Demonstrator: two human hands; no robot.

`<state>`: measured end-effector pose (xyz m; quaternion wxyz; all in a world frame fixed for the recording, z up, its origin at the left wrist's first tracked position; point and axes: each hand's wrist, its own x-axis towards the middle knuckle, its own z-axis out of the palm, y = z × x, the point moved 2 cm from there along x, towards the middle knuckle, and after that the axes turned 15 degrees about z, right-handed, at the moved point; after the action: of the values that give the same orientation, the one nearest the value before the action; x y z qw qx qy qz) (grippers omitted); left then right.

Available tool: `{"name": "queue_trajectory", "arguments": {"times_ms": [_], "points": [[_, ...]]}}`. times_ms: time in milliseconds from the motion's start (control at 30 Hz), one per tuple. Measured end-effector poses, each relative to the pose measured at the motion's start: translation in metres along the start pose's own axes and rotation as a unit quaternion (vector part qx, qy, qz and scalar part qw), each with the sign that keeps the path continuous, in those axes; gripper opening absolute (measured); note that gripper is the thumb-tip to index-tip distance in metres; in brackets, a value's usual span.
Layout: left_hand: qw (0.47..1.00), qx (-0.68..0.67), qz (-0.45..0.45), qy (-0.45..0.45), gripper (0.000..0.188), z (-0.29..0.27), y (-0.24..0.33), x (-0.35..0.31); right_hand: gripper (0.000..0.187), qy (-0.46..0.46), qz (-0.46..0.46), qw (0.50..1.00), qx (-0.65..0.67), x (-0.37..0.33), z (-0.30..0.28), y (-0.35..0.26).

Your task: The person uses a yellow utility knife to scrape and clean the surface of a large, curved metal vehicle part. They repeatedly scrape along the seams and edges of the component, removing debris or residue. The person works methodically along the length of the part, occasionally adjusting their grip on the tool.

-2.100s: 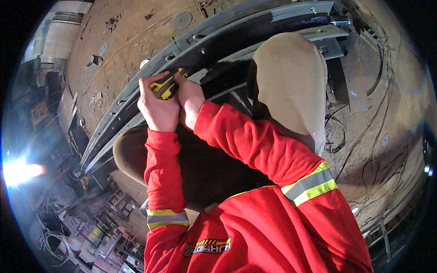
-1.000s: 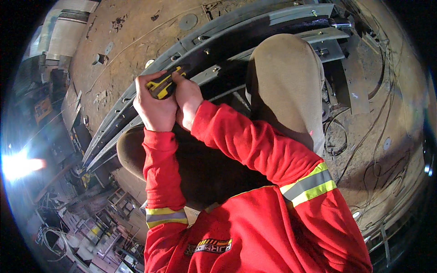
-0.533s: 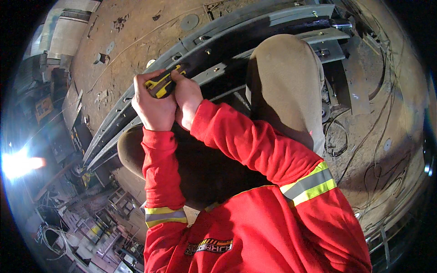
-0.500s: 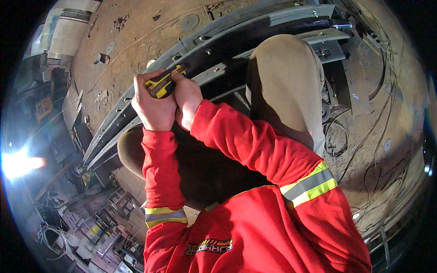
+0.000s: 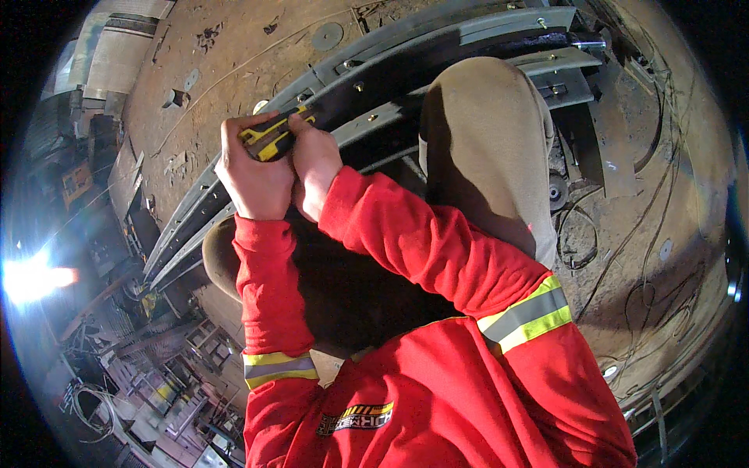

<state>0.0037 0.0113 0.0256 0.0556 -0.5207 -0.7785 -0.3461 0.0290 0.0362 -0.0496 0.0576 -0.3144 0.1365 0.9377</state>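
Observation:
A compact black-and-yellow hand tool (image 5: 273,140) sits between my two hands, above the long curved metal bars; its exact kind I cannot make out. My left hand (image 5: 259,181) is closed round its left end. Pressed against the tool's right end is my right hand (image 5: 316,158), thumb on top and the other fingers mostly hidden. The two hands touch at the palms. Directly beyond them runs a dark curved metal beam (image 5: 406,72) with bolts (image 5: 359,87) along it.
My bent knee (image 5: 488,109) stands close beside the beam on the right. Cables (image 5: 577,234) loop over the dirty floor there. A flat round disc (image 5: 327,36) lies beyond the beam. At the far left shines a bright light (image 5: 35,281), above cluttered metal parts.
Both hands have shifted slightly left with the tool, which has turned a little in their grip. The beam and my knees stay almost where they were.

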Motion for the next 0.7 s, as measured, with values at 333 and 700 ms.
{"name": "queue_trajectory", "arguments": {"times_ms": [333, 700], "points": [[1.0, -0.004, 0.007, -0.026, 0.031, -0.005, -0.004, 0.008, 0.04, -0.005, -0.009, 0.999, 0.037, -0.005, 0.01, 0.002], [0.994, 0.022, 0.093, 0.053, 0.037, -0.034, 0.004, 0.043, 0.033, -0.132, -0.137, 0.981, -0.038, -0.042, 0.067, -0.015]]}}
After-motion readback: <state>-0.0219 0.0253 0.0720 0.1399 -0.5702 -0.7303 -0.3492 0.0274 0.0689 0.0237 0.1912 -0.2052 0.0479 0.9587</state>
